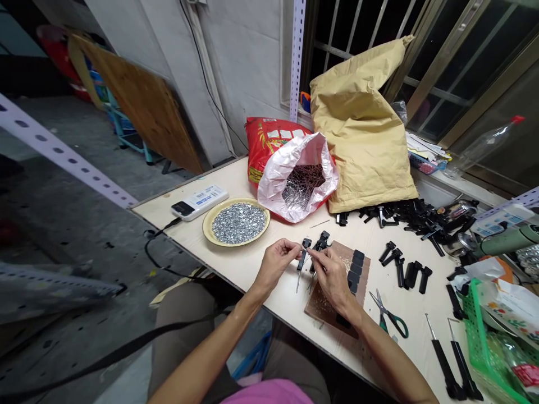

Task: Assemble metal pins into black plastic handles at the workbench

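My left hand [278,259] and my right hand [330,274] meet above the table, each with thumb and forefinger pinched together. Whatever sits between their fingertips is too small to make out. Just beneath the fingertips lies a black plastic piece with a thin metal rod [300,264]. More black pieces [322,241] are bunched beyond my right hand. Under that hand is a brown board [318,306] with light crumbs and a row of black rectangular pads [356,269], partly covered by my hand and forearm.
A yellow plate [206,230] of small silvery pieces stands left, near a white power bank [204,201]. Behind are an open red bag [263,146] of thin metal pins and a paper sack [366,134]. Right lie scissors [389,317], a black heap [429,221] and a green basket [471,320].
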A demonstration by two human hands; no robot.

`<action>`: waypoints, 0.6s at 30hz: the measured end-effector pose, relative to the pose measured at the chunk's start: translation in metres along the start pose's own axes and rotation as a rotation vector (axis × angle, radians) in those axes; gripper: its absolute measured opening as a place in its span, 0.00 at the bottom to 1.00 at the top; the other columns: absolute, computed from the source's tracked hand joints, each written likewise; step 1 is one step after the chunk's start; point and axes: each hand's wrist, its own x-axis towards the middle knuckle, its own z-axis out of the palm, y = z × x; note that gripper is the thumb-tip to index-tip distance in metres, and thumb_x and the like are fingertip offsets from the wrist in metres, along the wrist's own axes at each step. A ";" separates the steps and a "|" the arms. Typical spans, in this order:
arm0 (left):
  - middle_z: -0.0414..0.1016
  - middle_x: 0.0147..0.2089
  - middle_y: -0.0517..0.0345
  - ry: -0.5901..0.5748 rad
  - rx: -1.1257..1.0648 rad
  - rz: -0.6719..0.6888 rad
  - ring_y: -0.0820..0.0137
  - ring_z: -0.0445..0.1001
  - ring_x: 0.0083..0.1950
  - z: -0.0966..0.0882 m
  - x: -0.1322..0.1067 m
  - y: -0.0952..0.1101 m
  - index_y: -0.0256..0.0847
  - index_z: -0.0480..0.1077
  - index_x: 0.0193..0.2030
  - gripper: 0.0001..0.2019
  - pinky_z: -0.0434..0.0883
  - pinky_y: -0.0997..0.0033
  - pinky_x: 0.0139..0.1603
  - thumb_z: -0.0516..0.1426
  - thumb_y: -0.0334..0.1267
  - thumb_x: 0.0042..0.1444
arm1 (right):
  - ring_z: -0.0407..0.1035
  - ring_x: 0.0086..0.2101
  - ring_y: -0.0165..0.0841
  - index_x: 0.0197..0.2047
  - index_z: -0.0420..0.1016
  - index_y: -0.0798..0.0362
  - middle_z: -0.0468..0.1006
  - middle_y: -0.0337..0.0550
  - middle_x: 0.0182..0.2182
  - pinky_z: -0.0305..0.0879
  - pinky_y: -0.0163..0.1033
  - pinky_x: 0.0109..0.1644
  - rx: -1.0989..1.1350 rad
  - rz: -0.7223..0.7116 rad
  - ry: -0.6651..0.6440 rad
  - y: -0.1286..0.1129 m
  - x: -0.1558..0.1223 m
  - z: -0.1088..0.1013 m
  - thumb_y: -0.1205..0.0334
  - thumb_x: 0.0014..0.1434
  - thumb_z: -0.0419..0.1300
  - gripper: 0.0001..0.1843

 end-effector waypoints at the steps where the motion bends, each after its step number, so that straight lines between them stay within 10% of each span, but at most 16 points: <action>1: 0.73 0.25 0.60 -0.002 0.008 0.009 0.73 0.70 0.27 0.000 -0.001 0.000 0.38 0.69 0.24 0.16 0.68 0.70 0.35 0.65 0.47 0.37 | 0.65 0.27 0.30 0.52 0.74 0.46 0.67 0.40 0.28 0.67 0.33 0.31 -0.007 -0.006 0.002 -0.001 0.000 -0.001 0.67 0.64 0.49 0.18; 18: 0.74 0.25 0.61 -0.075 -0.062 -0.013 0.73 0.71 0.27 0.001 -0.004 0.000 0.37 0.73 0.29 0.17 0.70 0.70 0.35 0.67 0.46 0.35 | 0.67 0.27 0.30 0.50 0.74 0.47 0.69 0.41 0.29 0.66 0.34 0.30 -0.116 -0.003 -0.002 -0.004 -0.003 -0.006 0.66 0.64 0.49 0.17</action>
